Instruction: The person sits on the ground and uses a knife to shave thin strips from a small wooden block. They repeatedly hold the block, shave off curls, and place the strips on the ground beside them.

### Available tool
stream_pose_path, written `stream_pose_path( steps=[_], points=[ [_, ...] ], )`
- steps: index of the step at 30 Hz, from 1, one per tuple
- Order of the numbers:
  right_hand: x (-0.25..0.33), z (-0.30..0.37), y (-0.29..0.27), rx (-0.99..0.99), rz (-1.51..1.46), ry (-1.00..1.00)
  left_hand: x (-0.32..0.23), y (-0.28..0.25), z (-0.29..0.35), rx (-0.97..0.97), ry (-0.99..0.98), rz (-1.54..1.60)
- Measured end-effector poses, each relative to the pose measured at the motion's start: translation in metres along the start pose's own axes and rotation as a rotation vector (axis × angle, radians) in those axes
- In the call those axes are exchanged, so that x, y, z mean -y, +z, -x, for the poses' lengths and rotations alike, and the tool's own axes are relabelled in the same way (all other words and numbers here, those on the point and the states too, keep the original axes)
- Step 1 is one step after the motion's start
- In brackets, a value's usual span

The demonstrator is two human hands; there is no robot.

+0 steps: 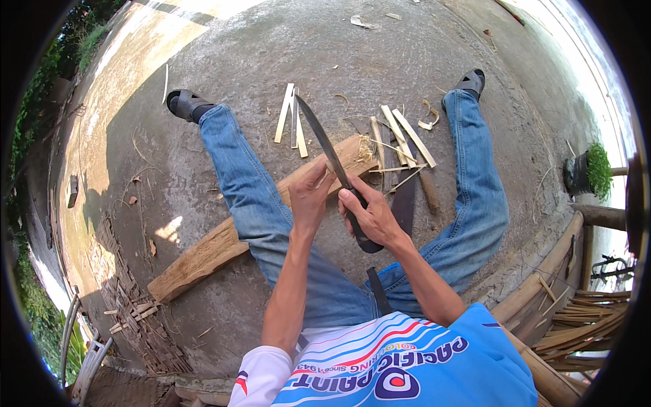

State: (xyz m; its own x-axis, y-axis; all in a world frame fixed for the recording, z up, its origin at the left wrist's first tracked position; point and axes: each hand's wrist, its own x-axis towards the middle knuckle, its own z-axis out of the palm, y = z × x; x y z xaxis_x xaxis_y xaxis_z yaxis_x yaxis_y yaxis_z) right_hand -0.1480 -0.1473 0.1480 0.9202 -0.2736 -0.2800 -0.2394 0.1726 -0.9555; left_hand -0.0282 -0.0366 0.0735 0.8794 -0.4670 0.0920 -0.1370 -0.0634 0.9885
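My right hand (371, 216) grips the black handle of a long machete (319, 129), whose dark, curved blade points away and slightly left. My left hand (308, 201) is closed, with its fingertips pinched beside the blade near the handle. What they hold, if anything, is too small to make out. Beneath the blade lies a thick wooden beam (196, 261), slanting from lower left to upper right, with my left leg over it. Curly shavings (366, 146) sit on its far end. Pale split strips (285, 114) lie beyond the beam, and more strips (414, 138) lie to the right.
A dark flat blade (405, 200) and a brown wooden handle (429, 191) lie on the concrete between my legs. Wood scraps (139, 313) are scattered at left. A potted plant (598, 171) and bamboo poles (542, 268) stand at right.
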Motion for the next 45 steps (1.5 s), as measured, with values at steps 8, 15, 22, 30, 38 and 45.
stream_pose_path(
  steps=[8, 15, 22, 30, 38, 45],
  points=[
    [-0.003, 0.002, 0.001, -0.008, -0.012, -0.007, 0.0, -0.001, 0.003, 0.008, -0.011, -0.005],
    [0.001, -0.003, -0.001, -0.007, 0.008, -0.009, -0.003, -0.001, -0.004, 0.025, -0.002, -0.035],
    [0.0, -0.003, -0.001, -0.012, -0.006, -0.011, -0.004, -0.002, -0.004, 0.036, -0.075, 0.012],
    [0.005, -0.002, 0.001, -0.004, 0.057, 0.007, 0.003, -0.003, -0.004, 0.025, -0.03, -0.065],
    [0.022, 0.002, 0.004, -0.031, 0.413, -0.124, -0.01, -0.005, -0.002, 0.069, -0.042, 0.049],
    [0.028, -0.001, -0.001, -0.003, 0.474, -0.045, -0.051, -0.043, -0.008, 0.016, 0.031, -0.453]
  ],
)
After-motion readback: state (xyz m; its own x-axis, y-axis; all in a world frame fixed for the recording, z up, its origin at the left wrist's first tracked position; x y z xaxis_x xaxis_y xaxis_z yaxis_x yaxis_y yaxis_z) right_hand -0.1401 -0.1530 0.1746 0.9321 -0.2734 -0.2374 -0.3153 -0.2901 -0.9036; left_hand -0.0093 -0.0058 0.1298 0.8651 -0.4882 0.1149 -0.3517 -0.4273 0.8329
